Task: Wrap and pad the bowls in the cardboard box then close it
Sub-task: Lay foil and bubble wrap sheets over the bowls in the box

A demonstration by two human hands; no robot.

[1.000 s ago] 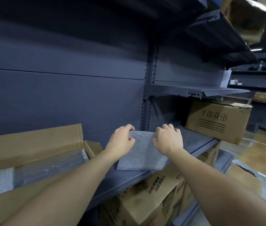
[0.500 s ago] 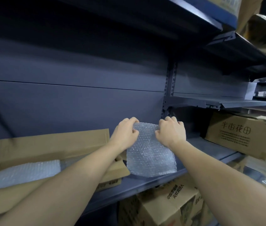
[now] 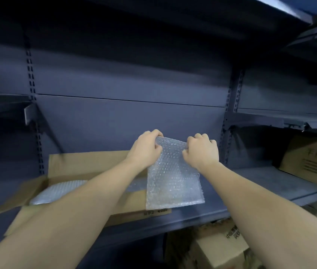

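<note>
The left hand (image 3: 146, 147) and right hand (image 3: 202, 150) each pinch a top corner of the bubble wrap sheet (image 3: 173, 181), fingers curled over its upper edge. The sheet hangs straight down below the fingers. Below and left of the left fingers, the open cardboard box (image 3: 87, 164) sits on the shelf (image 3: 260, 181), with more bubble wrap (image 3: 56, 193) inside.

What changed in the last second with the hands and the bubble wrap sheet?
The left hand and right hand carried the bubble wrap sheet left, from over the bare shelf to the right end of the open cardboard box, which it now overlaps. The view swung left too. Unchanged: both hands pinch the sheet's top edge, and the padding lies in the box.
</note>
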